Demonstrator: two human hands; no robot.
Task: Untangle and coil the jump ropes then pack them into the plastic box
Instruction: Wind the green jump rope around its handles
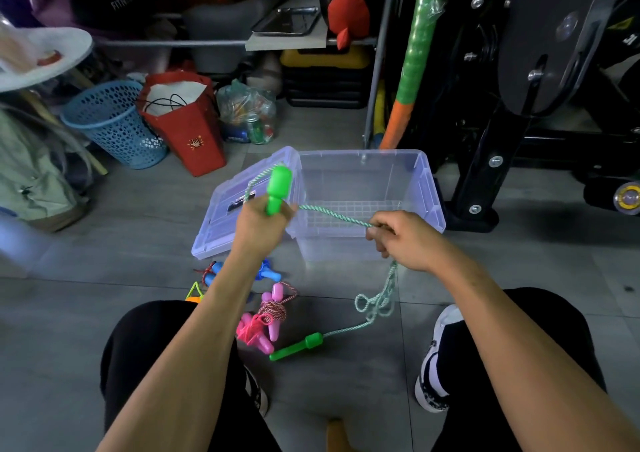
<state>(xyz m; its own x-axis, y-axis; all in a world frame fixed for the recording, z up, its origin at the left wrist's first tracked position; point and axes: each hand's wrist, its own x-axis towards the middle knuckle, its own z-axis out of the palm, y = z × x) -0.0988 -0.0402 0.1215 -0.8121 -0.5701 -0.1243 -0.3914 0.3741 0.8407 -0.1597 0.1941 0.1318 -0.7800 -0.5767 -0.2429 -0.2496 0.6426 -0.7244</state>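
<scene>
Head view, left to right. Far left on the tiled floor: blue mesh basket [116,124], then red paper bag [187,129] just beside it. Box lid [221,223] lies flat, touching the left wall of the clear plastic box [426,188], which stands open. Your left hand [258,228] is raised in front of the lid, fingers curled round one green handle [278,190], held upright. Green-white rope [332,214] runs from that hand across the box front to your right hand [405,240], whose thumb and fingers pinch it. Below your right hand the rope drops to a loose tangle [375,302] on the floor, ending at the second green handle [296,346], lying flat. Between your knees: pink jump rope [266,320], bundled; blue handles [266,271] near the lid's front edge, partly hidden by your forearm.
</scene>
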